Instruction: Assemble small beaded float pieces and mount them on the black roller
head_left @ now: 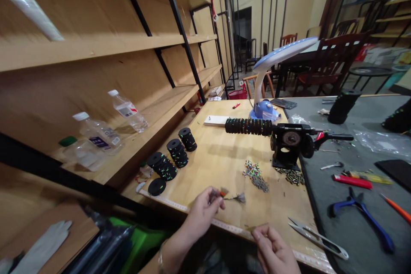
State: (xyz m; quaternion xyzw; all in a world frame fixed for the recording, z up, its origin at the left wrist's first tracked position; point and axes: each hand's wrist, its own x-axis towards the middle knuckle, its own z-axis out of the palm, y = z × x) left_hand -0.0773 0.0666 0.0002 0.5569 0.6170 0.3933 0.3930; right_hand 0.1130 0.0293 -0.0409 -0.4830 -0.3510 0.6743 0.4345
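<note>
My left hand [205, 207] is closed at the front of the wooden board, its fingertips pinching a small feathery piece with an orange spot [224, 192]. Just right of those fingers, a grey tuft [240, 198] lies over the board. My right hand [271, 246] is pinched at the board's front edge, and a thin, blurred bit shows at its fingertips, too small to name. Beyond both hands lie a pile of colourful beads [252, 168] and grey small parts [260, 184]. Silver snips [317, 237] rest to the right of my right hand.
Black spools [162, 165] stand at the board's left. A black winding device [289, 141] holds a wrapped roll [248, 126] at the back, near a blue-and-white lamp [263, 109]. Blue pliers [362, 212] and a red cutter [352, 181] lie on the grey mat. Bottles [128, 111] stand on the left shelf.
</note>
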